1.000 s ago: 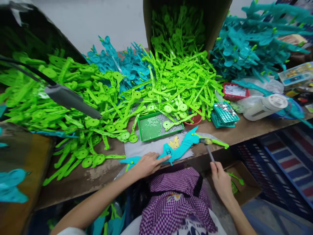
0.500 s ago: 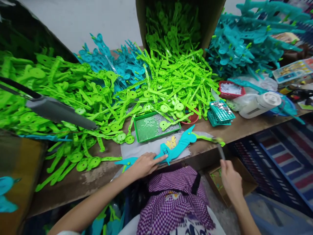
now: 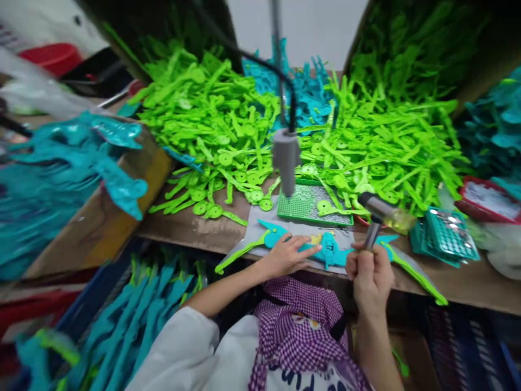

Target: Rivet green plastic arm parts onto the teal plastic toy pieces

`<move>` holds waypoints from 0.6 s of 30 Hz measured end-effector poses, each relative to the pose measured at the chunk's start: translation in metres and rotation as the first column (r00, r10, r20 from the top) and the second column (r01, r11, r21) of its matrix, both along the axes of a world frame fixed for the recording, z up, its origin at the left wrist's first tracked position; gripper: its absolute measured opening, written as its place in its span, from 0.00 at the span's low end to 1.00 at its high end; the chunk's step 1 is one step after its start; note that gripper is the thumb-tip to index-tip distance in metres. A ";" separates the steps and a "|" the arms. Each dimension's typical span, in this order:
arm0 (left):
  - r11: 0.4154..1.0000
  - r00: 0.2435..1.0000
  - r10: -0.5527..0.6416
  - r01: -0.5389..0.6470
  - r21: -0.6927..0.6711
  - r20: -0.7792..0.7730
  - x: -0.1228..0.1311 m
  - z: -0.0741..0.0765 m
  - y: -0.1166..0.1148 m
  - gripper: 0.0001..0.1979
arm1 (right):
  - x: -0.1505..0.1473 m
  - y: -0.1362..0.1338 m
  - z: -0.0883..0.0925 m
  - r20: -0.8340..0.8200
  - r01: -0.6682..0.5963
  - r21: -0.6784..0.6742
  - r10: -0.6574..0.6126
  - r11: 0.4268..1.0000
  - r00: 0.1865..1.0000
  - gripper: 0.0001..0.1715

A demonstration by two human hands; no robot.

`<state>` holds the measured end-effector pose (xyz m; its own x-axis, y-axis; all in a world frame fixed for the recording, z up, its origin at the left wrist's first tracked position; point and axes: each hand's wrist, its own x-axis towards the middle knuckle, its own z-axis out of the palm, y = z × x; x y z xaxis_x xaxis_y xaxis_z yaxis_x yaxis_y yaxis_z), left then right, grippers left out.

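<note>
"Two hands! What is the right hand [image 3: 368,269] doing?"

"It is wrapped tight around the handle of a hammer [image 3: 378,213], a bit right of the middle of the frame. The hammer's head is black at one end and yellow at the other."

"And the left hand [image 3: 285,255]?"

"It lies on a long blue piece [image 3: 330,251] with its fingers stretched out. I can't tell if the thumb pinches it."

"Where is the blue piece?"

"Below the middle of the frame, on a grey cloth [image 3: 254,231] at the near edge of the tabletop [image 3: 195,233]. A green arm [image 3: 240,255] sticks out at each end, and both slant down."

"What else is there?"

"Just behind it is a green tray [image 3: 313,220] with lots of tiny shiny bits. A grey tool [image 3: 286,163] hangs by the tray's left side. Big heaps of green parts [image 3: 228,125] fill the upper middle, with blue parts [image 3: 303,92] between them. Teal trays [image 3: 448,239] sit at the right."
</note>
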<state>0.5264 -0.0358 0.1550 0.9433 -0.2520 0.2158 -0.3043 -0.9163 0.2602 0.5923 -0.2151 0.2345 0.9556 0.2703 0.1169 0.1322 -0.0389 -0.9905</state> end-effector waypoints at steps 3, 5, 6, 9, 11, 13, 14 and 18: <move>0.943 0.949 0.298 -0.275 -0.185 0.107 -0.049 -0.005 0.023 0.17 | -0.006 0.047 0.001 0.175 -0.208 0.107 0.188 0.972 0.966 0.14; 0.837 0.843 0.523 -0.479 -0.263 0.129 -0.089 -0.006 0.043 0.12 | -0.015 0.054 -0.012 0.243 -0.305 -0.031 0.303 0.952 0.921 0.15; 0.761 0.772 0.628 -0.582 -0.286 0.098 -0.109 -0.006 0.053 0.11 | -0.019 0.051 -0.022 0.245 -0.328 -0.145 0.355 0.933 0.902 0.14; 0.469 0.508 0.854 -0.844 -0.261 -0.109 -0.160 -0.010 0.077 0.13 | -0.028 0.030 -0.052 0.108 -0.405 -0.488 0.514 0.773 0.851 0.17; 0.360 0.421 0.837 -0.904 -0.229 -0.348 -0.180 -0.015 0.086 0.14 | -0.032 0.017 -0.064 -0.006 -0.460 -0.619 0.582 0.636 0.813 0.23; 0.332 0.425 0.717 -0.905 -0.265 -0.553 -0.187 -0.022 0.089 0.16 | -0.037 0.010 -0.070 -0.010 -0.455 -0.675 0.610 0.581 0.793 0.26; 0.326 0.448 0.652 -0.894 -0.308 -0.611 -0.186 -0.026 0.089 0.17 | -0.040 0.009 -0.072 0.030 -0.430 -0.682 0.611 0.591 0.791 0.27; 0.253 0.524 0.577 -0.844 -0.473 -0.627 -0.177 -0.042 0.086 0.21 | -0.048 0.016 -0.077 0.114 -0.341 -0.731 0.599 0.591 0.793 0.28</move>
<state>0.3494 0.0506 0.1132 0.6825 0.6478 -0.3383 0.5843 -0.2056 0.7850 0.5441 -0.1995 0.1576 0.6066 0.7950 -0.0100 0.6180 -0.4794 -0.6231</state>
